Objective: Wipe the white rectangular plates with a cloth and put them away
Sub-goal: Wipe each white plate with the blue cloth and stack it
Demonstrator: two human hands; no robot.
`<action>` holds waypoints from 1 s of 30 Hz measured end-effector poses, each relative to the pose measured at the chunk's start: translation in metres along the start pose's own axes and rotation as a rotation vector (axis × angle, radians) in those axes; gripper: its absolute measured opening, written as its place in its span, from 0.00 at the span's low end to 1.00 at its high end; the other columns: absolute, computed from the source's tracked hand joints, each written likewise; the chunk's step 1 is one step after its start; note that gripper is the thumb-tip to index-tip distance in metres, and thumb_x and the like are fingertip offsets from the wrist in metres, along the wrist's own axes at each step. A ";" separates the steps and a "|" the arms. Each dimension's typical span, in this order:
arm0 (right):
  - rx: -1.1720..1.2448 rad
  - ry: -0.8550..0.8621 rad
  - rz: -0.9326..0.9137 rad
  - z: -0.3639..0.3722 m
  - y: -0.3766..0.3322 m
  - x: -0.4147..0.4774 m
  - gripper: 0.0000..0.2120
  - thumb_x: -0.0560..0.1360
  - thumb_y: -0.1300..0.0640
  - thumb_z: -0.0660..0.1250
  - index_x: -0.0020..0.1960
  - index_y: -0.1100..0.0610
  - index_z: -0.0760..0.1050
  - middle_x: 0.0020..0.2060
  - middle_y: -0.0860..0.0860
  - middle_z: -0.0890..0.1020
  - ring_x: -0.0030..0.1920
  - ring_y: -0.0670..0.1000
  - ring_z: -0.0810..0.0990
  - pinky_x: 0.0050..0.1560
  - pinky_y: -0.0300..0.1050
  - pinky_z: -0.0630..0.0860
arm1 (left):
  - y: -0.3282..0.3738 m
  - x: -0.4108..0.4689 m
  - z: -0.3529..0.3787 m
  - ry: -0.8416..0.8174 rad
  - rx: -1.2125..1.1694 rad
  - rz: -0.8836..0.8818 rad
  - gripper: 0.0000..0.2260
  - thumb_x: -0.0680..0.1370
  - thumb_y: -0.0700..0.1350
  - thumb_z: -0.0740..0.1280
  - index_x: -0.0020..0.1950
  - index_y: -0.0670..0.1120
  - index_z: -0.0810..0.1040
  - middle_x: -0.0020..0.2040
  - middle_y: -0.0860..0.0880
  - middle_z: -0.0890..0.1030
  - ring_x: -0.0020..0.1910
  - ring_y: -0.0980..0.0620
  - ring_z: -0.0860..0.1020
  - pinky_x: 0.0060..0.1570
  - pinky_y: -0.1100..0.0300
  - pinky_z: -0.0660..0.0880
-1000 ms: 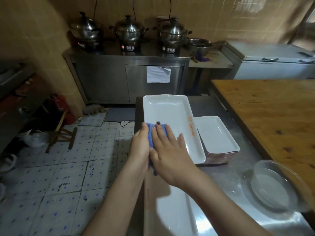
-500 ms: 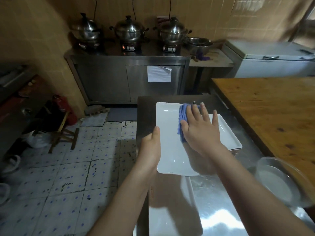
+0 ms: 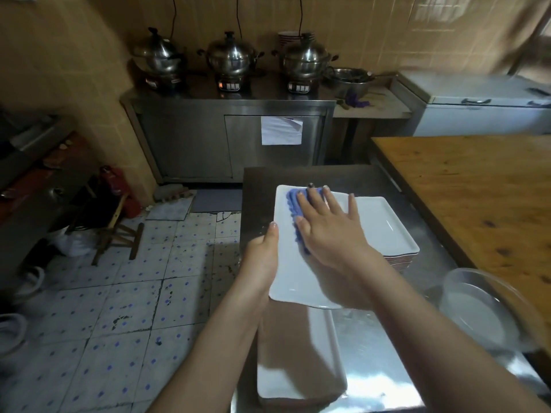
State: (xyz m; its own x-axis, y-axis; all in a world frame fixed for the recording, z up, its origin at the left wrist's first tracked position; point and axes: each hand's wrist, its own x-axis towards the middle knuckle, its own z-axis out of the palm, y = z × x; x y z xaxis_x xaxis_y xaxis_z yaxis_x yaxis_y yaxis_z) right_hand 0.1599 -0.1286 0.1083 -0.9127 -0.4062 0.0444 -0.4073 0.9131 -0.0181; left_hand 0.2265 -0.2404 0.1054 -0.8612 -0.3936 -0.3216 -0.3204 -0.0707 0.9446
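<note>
A: How far along is the job?

B: Mid-wipe, I'd say. The left hand [image 3: 262, 254] grips the left edge of a plate [image 3: 286, 281], thumb on top. The right hand [image 3: 331, 234] lies flat, fingers straight and spread, pressing a blue cloth [image 3: 293, 204] onto the plate's far end.

A: So the hands are apart?

B: Yes. One is on the rim and one on the cloth, with bare plate between them.

A: And the other plates?

B: There are two piles on the steel table [image 3: 372, 353]. A far stack [image 3: 387, 231] lies to the right, partly under the held plate. I cannot tell whether the plate rests on it. A near stack [image 3: 298, 368] lies close to the person.

A: Which pile is done?

B: I can't be sure. My guess is that the far stack is wiped, since the plate sits over it, and the near stack waits.

A: What is left?

B: Finishing this plate, setting it down, then working through the waiting pile. Putting away looks not yet begun, as both stacks sit on the table. I cannot tell where they are to go.
</note>
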 end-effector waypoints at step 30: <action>0.091 0.034 -0.083 -0.013 0.037 -0.126 0.26 0.82 0.46 0.41 0.78 0.49 0.40 0.77 0.48 0.41 0.76 0.51 0.38 0.71 0.58 0.32 | -0.032 -0.128 0.053 0.161 -0.010 0.089 0.17 0.81 0.53 0.55 0.46 0.46 0.79 0.43 0.46 0.82 0.43 0.47 0.81 0.46 0.55 0.78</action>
State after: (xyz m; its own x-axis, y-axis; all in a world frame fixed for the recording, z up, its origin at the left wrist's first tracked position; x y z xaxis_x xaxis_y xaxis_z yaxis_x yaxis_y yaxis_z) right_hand 0.2605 -0.0435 0.1154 -0.8746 -0.4775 0.0836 -0.4842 0.8688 -0.1035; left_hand 0.3258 -0.1394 0.1125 -0.8116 -0.5400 -0.2228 -0.2409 -0.0380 0.9698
